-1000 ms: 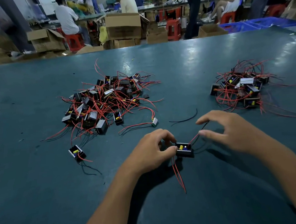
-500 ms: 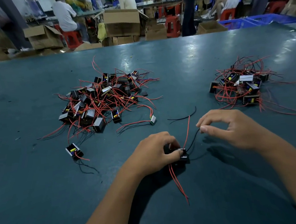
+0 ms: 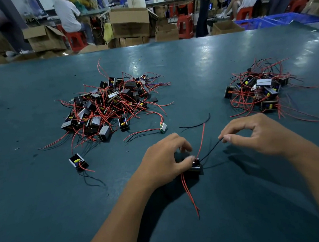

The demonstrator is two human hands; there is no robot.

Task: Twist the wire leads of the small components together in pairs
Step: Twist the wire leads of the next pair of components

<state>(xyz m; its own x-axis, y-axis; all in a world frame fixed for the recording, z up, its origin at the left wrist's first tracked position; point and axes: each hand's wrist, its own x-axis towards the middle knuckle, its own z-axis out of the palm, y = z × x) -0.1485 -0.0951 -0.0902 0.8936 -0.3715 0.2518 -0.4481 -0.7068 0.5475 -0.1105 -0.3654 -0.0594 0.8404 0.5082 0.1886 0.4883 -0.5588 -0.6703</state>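
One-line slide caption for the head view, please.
Left hand holds a small component on the table while right hand pinches its black wire.

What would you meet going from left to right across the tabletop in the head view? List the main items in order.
Lone component → large pile of components → left hand → held component → right hand. The small pile overlaps the right hand in this order, so its place is unclear.

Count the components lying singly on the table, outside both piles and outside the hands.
2: one black component left of the left hand; one small pale component beside the big pile.
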